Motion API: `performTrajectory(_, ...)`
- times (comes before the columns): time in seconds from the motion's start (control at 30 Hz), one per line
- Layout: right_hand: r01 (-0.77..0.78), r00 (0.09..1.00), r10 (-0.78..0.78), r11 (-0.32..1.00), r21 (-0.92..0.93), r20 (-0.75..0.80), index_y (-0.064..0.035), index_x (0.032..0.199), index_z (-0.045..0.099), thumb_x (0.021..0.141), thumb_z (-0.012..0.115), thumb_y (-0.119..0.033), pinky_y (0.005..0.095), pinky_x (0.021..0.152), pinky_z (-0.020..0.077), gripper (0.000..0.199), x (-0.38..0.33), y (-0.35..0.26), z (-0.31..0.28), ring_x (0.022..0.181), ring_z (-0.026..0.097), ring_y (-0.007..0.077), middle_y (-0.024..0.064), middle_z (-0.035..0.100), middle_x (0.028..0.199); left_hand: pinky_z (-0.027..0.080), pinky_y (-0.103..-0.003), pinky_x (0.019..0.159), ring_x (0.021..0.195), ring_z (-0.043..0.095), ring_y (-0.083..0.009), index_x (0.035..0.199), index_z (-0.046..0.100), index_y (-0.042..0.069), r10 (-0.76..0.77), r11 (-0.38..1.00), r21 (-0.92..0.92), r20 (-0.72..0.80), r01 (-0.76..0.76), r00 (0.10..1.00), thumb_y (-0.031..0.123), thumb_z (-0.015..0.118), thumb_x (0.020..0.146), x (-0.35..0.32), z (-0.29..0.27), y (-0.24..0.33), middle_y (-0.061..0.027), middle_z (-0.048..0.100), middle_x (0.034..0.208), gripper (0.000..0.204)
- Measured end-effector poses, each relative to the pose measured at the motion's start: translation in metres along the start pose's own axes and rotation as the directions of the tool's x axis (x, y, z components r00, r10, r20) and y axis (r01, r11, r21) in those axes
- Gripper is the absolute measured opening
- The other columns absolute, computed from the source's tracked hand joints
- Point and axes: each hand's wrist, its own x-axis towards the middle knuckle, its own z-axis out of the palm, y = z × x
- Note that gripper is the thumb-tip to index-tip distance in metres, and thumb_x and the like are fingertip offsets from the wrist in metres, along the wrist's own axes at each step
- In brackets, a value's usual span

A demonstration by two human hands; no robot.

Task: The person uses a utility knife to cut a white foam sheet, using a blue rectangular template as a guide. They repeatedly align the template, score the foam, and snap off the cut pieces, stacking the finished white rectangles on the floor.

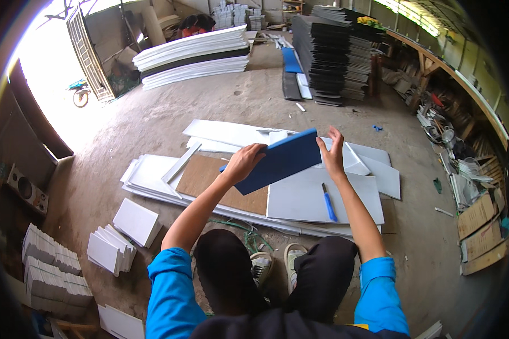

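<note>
A dark blue rectangular board [280, 164] is held up at a tilt above a low pile of sheets. My left hand [244, 162] grips it by its upper left edge, fingers wrapped over the top. My right hand [333, 152] is at the board's right end, its fingers stretched and apart; whether the thumb touches the edge I cannot tell. Below lies a white sheet [294, 202], with a blue-handled utility knife [329, 204] on it. A brown board [209, 178] lies to its left, partly behind my left forearm.
Small white boards [136, 221] and bundled white stacks [54, 282] are on the floor at left. Tall dark sheets [325, 56] and a white sheet stack [195, 56] stand farther back. Cardboard [481, 226] lies at right. Green strapping [249, 234] lies near my feet.
</note>
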Motion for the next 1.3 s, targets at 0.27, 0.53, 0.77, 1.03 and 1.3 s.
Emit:
performTrajectory(0.27, -0.441, 0.895, 0.446, 0.884, 0.155, 0.002, -0.0097, 0.120, 0.038, 0.080, 0.065, -0.037, 0.0251, 0.064, 0.0398, 0.055, -0.044, 0.037, -0.065, 0.072, 0.045, 0.0109, 0.0046, 0.048, 0.086, 0.030, -0.048, 0.094, 0.099, 0.053, -0.0289, 0.104, 0.055, 0.005, 0.030, 0.994, 0.100, 0.228, -0.054, 0.973, 0.024, 0.048, 0.088, 0.037, 0.043, 0.049, -0.0126, 0.059, 0.100, 0.026)
performTrajectory(0.53, -0.754, 0.578, 0.779, 0.624, 0.206, -0.241, -0.0078, 0.111, 0.043, 0.073, 0.069, -0.043, 0.0332, 0.077, 0.0402, 0.059, -0.100, 0.084, -0.053, 0.084, 0.049, 0.0197, 0.0086, 0.051, 0.089, 0.022, -0.068, 0.088, 0.125, 0.022, -0.0401, 0.136, 0.017, 0.013, -0.527, 0.788, 0.382, 0.012, 0.483, 0.850, 0.048, 0.058, 0.078, -0.002, 0.090, -0.013, -0.0212, 0.021, 0.134, 0.080)
performTrajectory(0.77, -0.842, 0.454, 0.851, 0.507, 0.185, -0.264, -0.0030, 0.108, 0.045, 0.079, 0.061, -0.045, 0.0377, 0.089, 0.0374, 0.054, -0.101, 0.102, -0.034, 0.103, 0.048, 0.0266, 0.0167, 0.049, 0.110, 0.039, -0.039, 0.090, 0.107, 0.048, -0.0419, 0.129, 0.027, 0.000, -0.573, 0.790, -0.260, 0.009, 0.555, 0.820, 0.032, 0.049, 0.089, 0.001, 0.118, -0.063, -0.0295, 0.049, 0.114, 0.056)
performTrajectory(1.03, -0.580, 0.768, 0.619, 0.567, -0.584, -0.163, -0.0008, 0.110, 0.042, 0.080, 0.057, -0.025, 0.0413, 0.083, 0.0397, 0.042, -0.170, 0.182, -0.064, 0.100, 0.048, 0.0319, 0.0204, 0.050, 0.104, 0.042, -0.042, 0.086, 0.101, 0.053, -0.0425, 0.125, 0.035, 0.008, -0.777, 0.615, -0.205, 0.009, 0.761, 0.630, 0.028, 0.048, 0.089, 0.002, 0.152, -0.062, -0.0272, 0.056, 0.105, 0.043)
performTrajectory(1.3, -0.315, 0.847, 0.530, 0.563, -0.764, 0.041, -0.0003, 0.124, 0.032, 0.076, 0.060, -0.006, 0.0428, 0.085, 0.0392, 0.056, -0.197, 0.173, -0.054, 0.100, 0.046, 0.0336, 0.0200, 0.046, 0.108, 0.041, -0.041, 0.089, 0.103, 0.051, -0.0422, 0.127, 0.031, 0.009, -0.843, 0.515, -0.242, 0.028, 0.822, 0.536, 0.026, 0.046, 0.090, -0.061, 0.183, -0.082, -0.0259, 0.051, 0.115, 0.043)
